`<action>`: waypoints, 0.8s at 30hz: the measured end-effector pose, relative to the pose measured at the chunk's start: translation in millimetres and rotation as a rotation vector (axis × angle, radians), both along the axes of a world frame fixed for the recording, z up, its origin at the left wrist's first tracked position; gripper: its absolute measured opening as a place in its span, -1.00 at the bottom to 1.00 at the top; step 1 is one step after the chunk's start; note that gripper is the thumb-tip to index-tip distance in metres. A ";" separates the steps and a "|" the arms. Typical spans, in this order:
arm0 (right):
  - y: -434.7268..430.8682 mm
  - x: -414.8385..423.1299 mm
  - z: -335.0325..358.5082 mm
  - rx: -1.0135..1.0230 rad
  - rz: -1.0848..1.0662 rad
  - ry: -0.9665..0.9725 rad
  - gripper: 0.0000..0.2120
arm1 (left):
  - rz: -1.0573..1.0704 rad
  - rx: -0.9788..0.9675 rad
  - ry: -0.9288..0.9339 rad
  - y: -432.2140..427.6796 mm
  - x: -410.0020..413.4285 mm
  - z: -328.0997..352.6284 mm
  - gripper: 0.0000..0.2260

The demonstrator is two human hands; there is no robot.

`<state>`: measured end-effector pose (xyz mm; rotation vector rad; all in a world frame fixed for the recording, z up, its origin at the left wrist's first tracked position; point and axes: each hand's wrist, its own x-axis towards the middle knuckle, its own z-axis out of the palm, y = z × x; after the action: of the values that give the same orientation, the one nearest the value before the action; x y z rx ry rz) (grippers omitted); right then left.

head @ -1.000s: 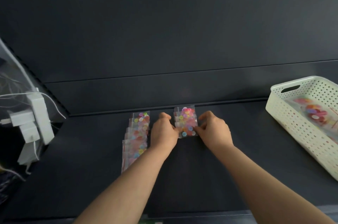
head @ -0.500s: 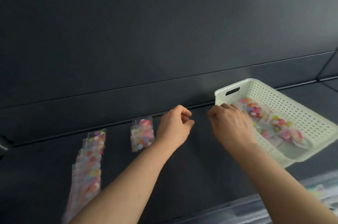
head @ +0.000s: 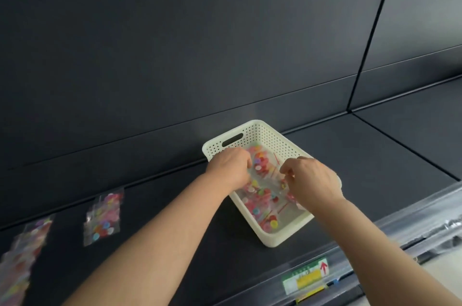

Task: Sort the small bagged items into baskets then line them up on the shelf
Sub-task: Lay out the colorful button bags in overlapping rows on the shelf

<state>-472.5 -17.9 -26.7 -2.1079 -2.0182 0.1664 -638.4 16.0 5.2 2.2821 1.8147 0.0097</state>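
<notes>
In the white perforated basket (head: 273,242) on the dark shelf (head: 375,155), the clear button bags (head: 262,197) were pinched by the curled fingers of the left hand (head: 228,168) and right hand (head: 311,184), and, being judged light, limp and slippery, were best taken by a film edge.

Left hand (head: 228,168), right hand (head: 312,180) in basket (head: 252,125), pinching bag (head: 269,179).
</notes>
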 end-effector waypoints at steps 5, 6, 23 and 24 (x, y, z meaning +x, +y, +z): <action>3.4 2.7 -3.8 0.026 -0.011 -0.006 -0.65 | -0.025 -0.237 0.378 18.3 17.4 -3.4 -0.07; 3.1 2.2 -4.0 0.022 -0.006 -0.020 -0.64 | -0.022 -0.329 0.387 21.4 18.8 -6.2 0.08; 10.2 22.1 -7.4 0.080 -0.039 0.213 -0.56 | -0.220 -0.380 0.213 31.5 58.4 -18.7 -0.46; 9.4 21.7 -6.8 0.085 -0.057 0.212 -0.55 | -0.218 -0.368 0.181 30.1 57.5 -21.2 -0.56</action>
<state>-450.8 -8.5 -33.6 -2.0015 -1.8100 0.2766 -580.9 46.2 -16.0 2.2506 1.4802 -0.5358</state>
